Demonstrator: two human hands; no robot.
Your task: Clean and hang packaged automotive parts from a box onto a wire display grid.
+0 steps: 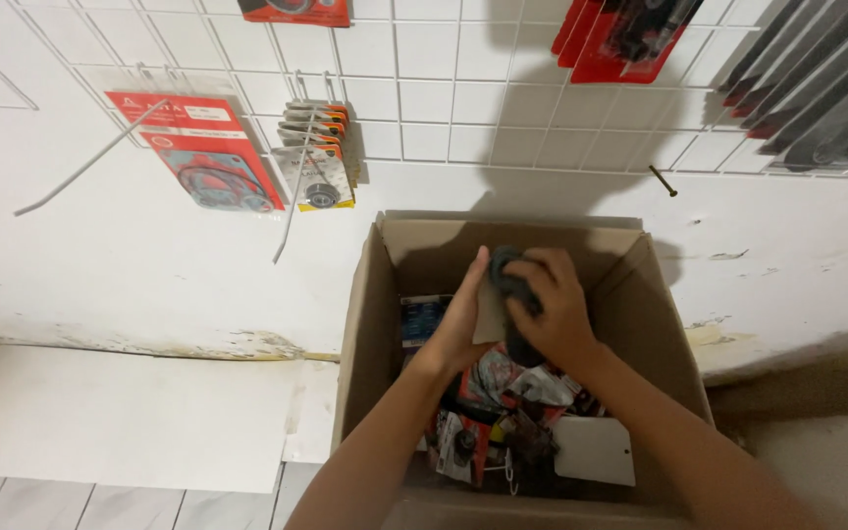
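Both hands are reaching into an open cardboard box point(365, 324) standing on the floor against a white wall. The left hand point(463, 319) and the right hand point(554, 309) are closing together around one dark, rounded packaged part point(508, 285), the left fingers lying flat along its pale backing card and the right fingers curling over its top. The part is sitting between the two palms, lifted above the box's contents. Directly beneath the hands, a jumble of small red, black and clear packets point(503, 412) is filling the box bottom, and a blank white card point(593, 450) is lying just below the right wrist. Beyond the hands, a white wire grid point(444, 88) is hanging on the wall, carrying red packaged gaskets point(210, 157) and a stack of small carded items point(318, 157) to the upper left of the hands.
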